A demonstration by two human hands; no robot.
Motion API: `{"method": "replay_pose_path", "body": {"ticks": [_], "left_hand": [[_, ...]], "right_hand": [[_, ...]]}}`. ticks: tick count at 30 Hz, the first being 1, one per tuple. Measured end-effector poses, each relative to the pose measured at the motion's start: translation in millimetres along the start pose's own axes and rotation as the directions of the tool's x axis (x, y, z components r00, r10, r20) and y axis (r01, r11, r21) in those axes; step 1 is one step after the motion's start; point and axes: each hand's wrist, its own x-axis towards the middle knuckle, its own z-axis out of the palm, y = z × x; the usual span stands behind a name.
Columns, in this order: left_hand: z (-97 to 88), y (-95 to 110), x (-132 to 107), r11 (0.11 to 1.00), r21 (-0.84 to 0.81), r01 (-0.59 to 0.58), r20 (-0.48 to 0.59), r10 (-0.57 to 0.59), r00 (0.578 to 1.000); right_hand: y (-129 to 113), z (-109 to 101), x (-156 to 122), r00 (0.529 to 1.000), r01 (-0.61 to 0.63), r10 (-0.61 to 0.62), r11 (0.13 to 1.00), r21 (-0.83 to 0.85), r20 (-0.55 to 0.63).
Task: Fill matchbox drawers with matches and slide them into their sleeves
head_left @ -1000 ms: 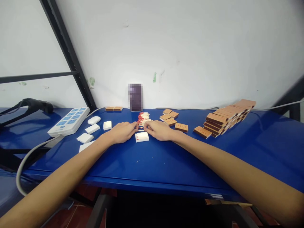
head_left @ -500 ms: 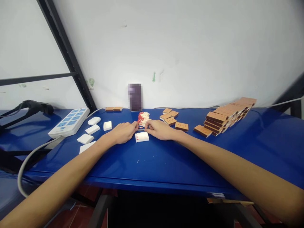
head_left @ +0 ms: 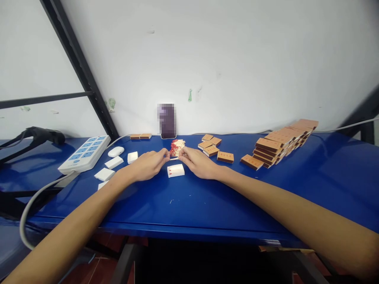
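Between my fingertips lies a matchstick (head_left: 174,159), pinched at its left end by my left hand (head_left: 153,163) and at its right end by my right hand (head_left: 196,162). Just beyond them is a pile of red-tipped matches (head_left: 177,147), its lower part partly covered by my fingers. Nearer to me, between the hands, sits a white matchbox tray (head_left: 175,170) with a couple of red match heads showing at its left side. Several other white trays (head_left: 114,162) lie left of my left hand, one partly hidden by my forearm.
Brown matchboxes (head_left: 225,157) lie loose right of my right hand, and a stepped stack of matchboxes (head_left: 268,146) stands farther right. A power strip (head_left: 85,154), a white rounded case (head_left: 115,152) and two matchboxes (head_left: 140,136) are on the left. A phone (head_left: 168,121) leans against the wall.
Both hands have drawn slightly back from the match pile toward the white tray, with the matchstick between them. The whole view has shifted a little.
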Motion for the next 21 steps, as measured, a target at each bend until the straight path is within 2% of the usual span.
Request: {"method": "replay_pose_path", "body": {"ticks": [4, 8, 10, 13, 15, 17, 19, 21], "left_hand": [[-6.8, 1, -6, 0.978, -0.182, -0.100, 0.054, 0.111, 0.992], [-8.6, 4, -6, 0.961, -0.263, -0.088, 0.124, 0.124, 0.985], [-7.4, 4, -5, 0.962, -0.260, -0.084, 0.086, 0.110, 0.990], [-1.7, 0, -2, 0.982, -0.178, -0.055, 0.001, 0.056, 0.998], [4.1, -5, 3, 0.996, -0.083, -0.013, -0.043, 0.009, 0.999], [9.7, -9, 8, 1.000, 0.004, 0.030, -0.064, -0.029, 0.998], [13.8, -10, 13, 0.996, 0.071, 0.058, -0.064, -0.054, 0.997], [16.4, -7, 17, 0.991, 0.119, 0.063, -0.056, -0.057, 0.997]], "right_hand": [[-8, -10, -3, 0.995, 0.065, -0.069, 0.996, 0.062, 0.065], [-12, -18, -4, 0.981, 0.031, -0.051, 0.994, 0.107, 0.189], [-10, -18, -5, 0.985, 0.017, -0.038, 0.992, 0.127, 0.167], [-2, -13, -3, 0.999, 0.001, -0.007, 0.991, 0.135, 0.042], [5, -10, 0, 1.000, 0.001, 0.001, 0.998, 0.058, -0.023], [11, -8, 4, 0.999, 0.031, -0.035, 0.993, -0.110, -0.037], [15, -6, 8, 0.998, 0.064, -0.066, 0.957, -0.281, 0.003], [16, -6, 11, 0.996, 0.083, -0.066, 0.924, -0.374, 0.058]]}}
